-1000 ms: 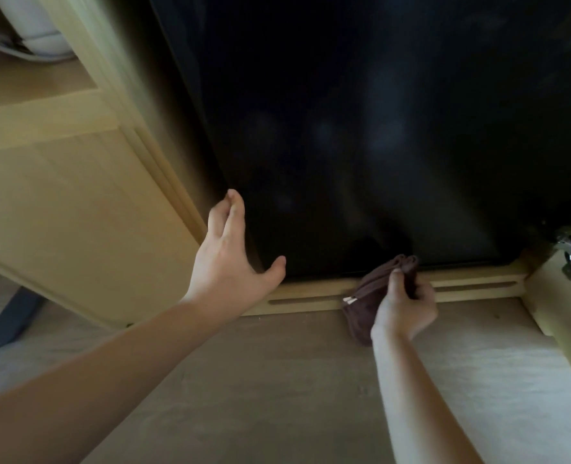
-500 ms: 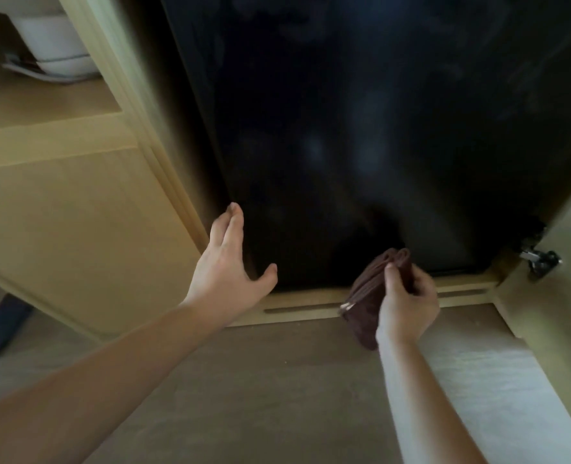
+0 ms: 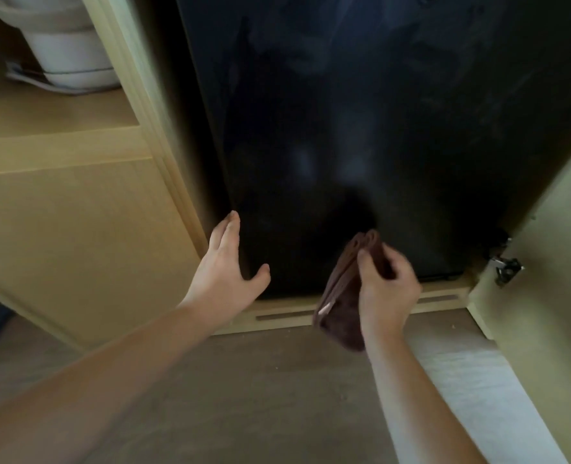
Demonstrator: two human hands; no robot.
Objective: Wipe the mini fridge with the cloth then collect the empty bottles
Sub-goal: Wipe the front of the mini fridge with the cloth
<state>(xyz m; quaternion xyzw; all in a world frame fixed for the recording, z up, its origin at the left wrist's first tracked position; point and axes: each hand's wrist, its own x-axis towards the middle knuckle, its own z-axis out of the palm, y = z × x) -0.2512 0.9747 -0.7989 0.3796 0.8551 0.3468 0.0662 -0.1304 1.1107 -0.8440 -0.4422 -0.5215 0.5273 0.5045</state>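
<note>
Gripping a folded brown cloth (image 3: 346,296) against the lower front of the black fridge (image 3: 361,128), the right hand (image 3: 386,289) curls around it; the left hand (image 3: 225,269) rests open-fingered at the door's left edge.

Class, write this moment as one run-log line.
right hand: grips cloth, low at mini fridge | left hand: open, at its left edge | bottles: unseen

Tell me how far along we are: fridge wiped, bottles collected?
Done: nothing clearly finished; hazy smears show across the mini fridge door. In hand: the right hand grips the folded brown cloth at the door's bottom edge, while the left hand lies open by its lower left edge. Left: wiping the smeared upper door, then collecting the bottles, none of which is in view.
</note>
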